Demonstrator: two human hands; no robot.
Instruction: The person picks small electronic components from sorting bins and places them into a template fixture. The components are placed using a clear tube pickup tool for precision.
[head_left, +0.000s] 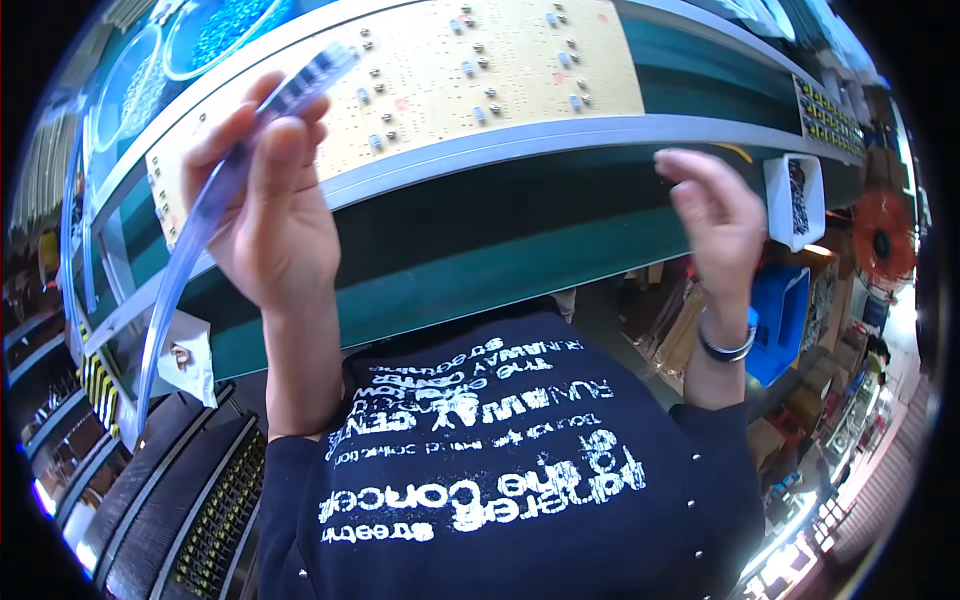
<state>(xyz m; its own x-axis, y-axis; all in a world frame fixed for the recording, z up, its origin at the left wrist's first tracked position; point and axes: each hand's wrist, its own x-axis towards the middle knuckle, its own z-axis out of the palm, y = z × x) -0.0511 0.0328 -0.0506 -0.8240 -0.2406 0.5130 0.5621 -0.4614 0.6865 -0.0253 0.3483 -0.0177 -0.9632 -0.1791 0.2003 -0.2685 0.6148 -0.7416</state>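
My left hand [280,200] is closed around a long clear plastic tube [190,255], thumb and fingers pressing it near its upper end. Several dark small parts sit in a row inside that end. The tube's other end hangs down past my wrist toward the lower left. Beyond the hand lies a tan circuit board panel [430,100], fitted with small grey-blue and metallic parts. To the right, my right hand [718,215] hovers in front of the metal rail with nothing visible in it, its thumb and bent fingers apart.
A pale metal rail [560,133] runs along the board's near side. Clear bins of blue parts [215,35] stand at the far left. On the right are a white tray [812,230] of small dark parts, a blue crate [775,330] and an orange fan [885,240].
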